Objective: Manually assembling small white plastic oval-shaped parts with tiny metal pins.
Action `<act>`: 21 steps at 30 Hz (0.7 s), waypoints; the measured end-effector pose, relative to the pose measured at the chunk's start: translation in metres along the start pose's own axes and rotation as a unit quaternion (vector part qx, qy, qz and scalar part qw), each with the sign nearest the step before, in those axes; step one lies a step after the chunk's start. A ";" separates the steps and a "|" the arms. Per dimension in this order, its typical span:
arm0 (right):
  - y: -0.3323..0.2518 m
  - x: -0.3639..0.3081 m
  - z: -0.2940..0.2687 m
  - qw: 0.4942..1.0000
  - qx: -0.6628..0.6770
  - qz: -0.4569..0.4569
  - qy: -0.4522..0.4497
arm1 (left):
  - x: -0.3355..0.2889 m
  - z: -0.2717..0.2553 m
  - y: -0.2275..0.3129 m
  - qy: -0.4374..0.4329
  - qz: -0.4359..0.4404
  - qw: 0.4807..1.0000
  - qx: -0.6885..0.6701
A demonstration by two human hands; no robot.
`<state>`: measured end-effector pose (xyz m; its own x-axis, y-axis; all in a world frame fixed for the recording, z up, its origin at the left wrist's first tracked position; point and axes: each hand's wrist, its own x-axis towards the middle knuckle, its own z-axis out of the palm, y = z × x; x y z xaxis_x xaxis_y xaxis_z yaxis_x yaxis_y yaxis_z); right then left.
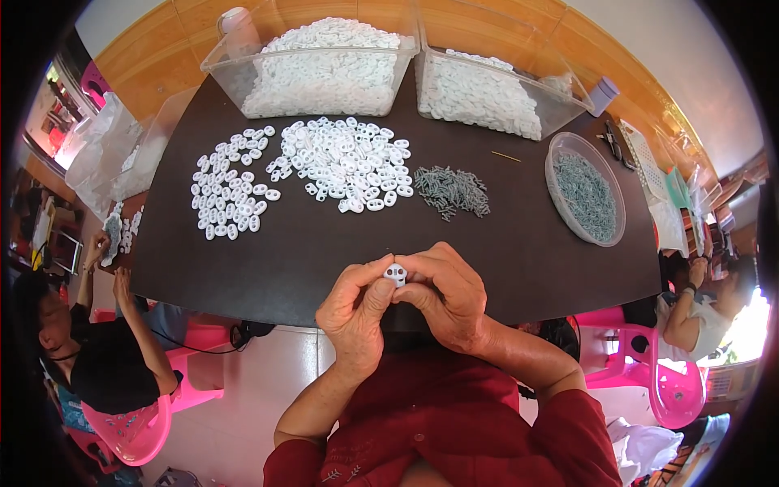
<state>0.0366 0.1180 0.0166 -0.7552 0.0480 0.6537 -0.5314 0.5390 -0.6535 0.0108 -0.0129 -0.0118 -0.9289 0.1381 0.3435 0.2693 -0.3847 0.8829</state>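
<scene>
Both of my hands meet at the near edge of the dark table. My left hand and my right hand pinch one small white plastic piece with two holes between their fingertips. Farther out on the table lie a loose heap of the same white pieces, a second spread of them to the left, and a small pile of grey screws to the right.
Two clear bins full of white pieces stand at the table's far edge. A clear round bowl of grey screws sits at the right. Other people sit on pink chairs at the left and right.
</scene>
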 end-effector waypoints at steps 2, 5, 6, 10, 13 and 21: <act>0.001 0.000 0.000 1.000 -0.009 -0.008 0.001 | -0.002 0.005 0.003 0.004 -0.035 0.997 -0.062; 0.002 -0.003 0.003 1.000 -0.007 -0.001 0.014 | -0.004 0.010 0.005 0.028 -0.042 0.996 -0.071; 0.001 -0.003 0.003 1.000 -0.006 0.002 0.017 | -0.004 0.010 0.005 0.029 -0.042 0.996 -0.071; 0.001 -0.007 0.003 0.999 -0.023 -0.017 0.025 | -0.003 0.010 0.006 0.021 -0.039 0.997 -0.059; 0.002 -0.008 0.001 0.999 -0.026 -0.027 0.020 | -0.004 0.010 0.006 0.017 -0.054 0.996 -0.070; 0.003 -0.010 0.003 0.997 -0.051 -0.051 0.034 | -0.006 0.014 0.003 0.031 -0.040 0.996 -0.079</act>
<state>0.0416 0.1171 0.0068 -0.6700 0.0431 0.7411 -0.5598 0.6264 -0.5424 0.0206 -0.0025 -0.0068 -0.9613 0.1188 0.2487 0.1546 -0.5146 0.8434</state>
